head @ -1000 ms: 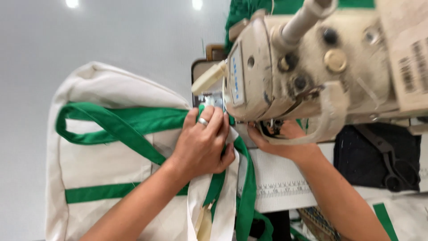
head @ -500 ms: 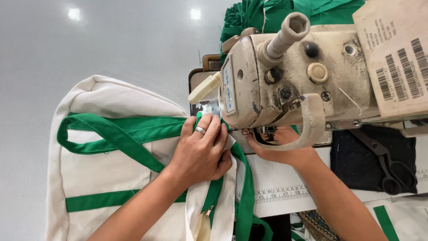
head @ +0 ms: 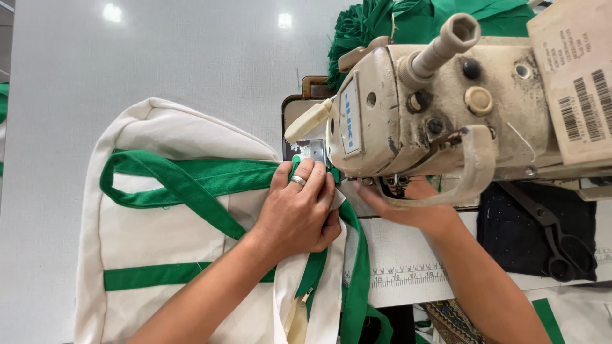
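A cream canvas bag (head: pixel 159 236) with green straps (head: pixel 191 181) lies on the grey table in front of a worn beige sewing machine (head: pixel 433 108). My left hand (head: pixel 298 213), a ring on one finger, presses flat on the bag's green zipper edge (head: pixel 315 274) right at the machine's needle area. My right hand (head: pixel 408 207) reaches under the machine head, its fingers on the fabric and partly hidden by the machine. A green band (head: pixel 357 267) runs down between my two arms.
A pile of green fabric (head: pixel 395 22) sits behind the machine. Black scissors (head: pixel 554 236) lie on a dark cloth at the right. A ruler strip (head: pixel 398 277) is fixed to the table near my right forearm. A brown label card (head: pixel 577 76) hangs top right.
The view has shifted slightly, so the machine sits lower in the frame. Both hands stay pressed on the bag's edge at the needle, hardly moved.
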